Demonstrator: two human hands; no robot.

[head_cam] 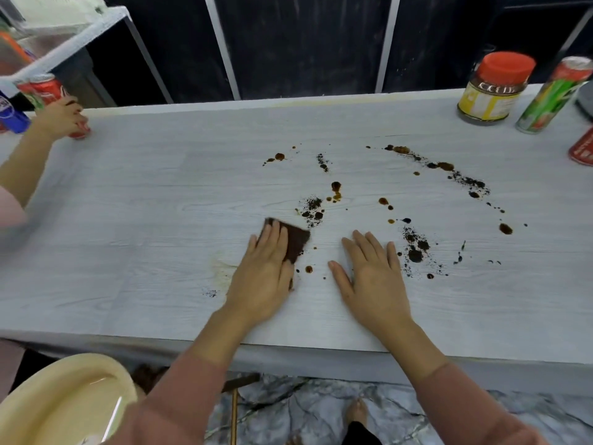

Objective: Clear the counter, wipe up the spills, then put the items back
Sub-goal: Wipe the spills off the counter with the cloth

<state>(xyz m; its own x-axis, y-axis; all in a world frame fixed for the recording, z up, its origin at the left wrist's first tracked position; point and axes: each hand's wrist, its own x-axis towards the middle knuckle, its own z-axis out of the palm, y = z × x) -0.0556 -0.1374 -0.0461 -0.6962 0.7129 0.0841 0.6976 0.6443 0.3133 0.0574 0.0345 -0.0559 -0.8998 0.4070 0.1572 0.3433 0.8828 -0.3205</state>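
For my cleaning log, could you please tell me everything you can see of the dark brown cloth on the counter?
The dark brown cloth is a small, flat, squarish pad, soft-looking, its texture blurred. It lies flat on the pale wood-grain counter, just short of the dark spills. The left hand presses on it with straight fingers, covering its near half. The right hand lies apart from it.

Only one view is given. It is taken from the person's head and is pointed forward and down. The pale counter (128,220) is seen from close up and fills the middle. A dark wall (305,43) is caught at the top, the marbled floor (305,412) at the bottom.
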